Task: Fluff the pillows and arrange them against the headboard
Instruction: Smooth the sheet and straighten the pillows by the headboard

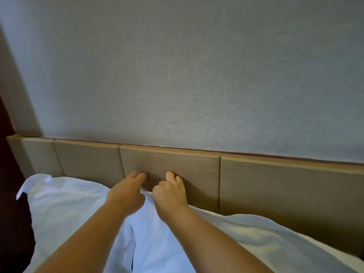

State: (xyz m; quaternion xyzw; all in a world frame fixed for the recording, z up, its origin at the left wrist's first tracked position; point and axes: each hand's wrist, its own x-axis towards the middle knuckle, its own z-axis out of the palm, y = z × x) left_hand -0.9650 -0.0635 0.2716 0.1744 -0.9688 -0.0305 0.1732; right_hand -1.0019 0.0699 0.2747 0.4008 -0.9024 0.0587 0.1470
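Observation:
Two white pillows lie side by side against the tan panelled headboard (275,180). The left pillow (65,201) reaches to the bed's left corner. The right pillow (246,235) runs off toward the lower right. My left hand (128,192) rests on the upper inner edge of the left pillow, fingers curled loosely toward the headboard. My right hand (170,191) sits close beside it on the upper inner edge of the right pillow, fingers bent and touching the headboard panel. Whether either hand pinches fabric is hidden by the fingers.
A grey textured wall (187,75) rises above the headboard. A dark object (17,223) stands at the bed's left side, beside the left pillow's corner. A narrow dark gap (134,257) shows between the two pillows near the bottom.

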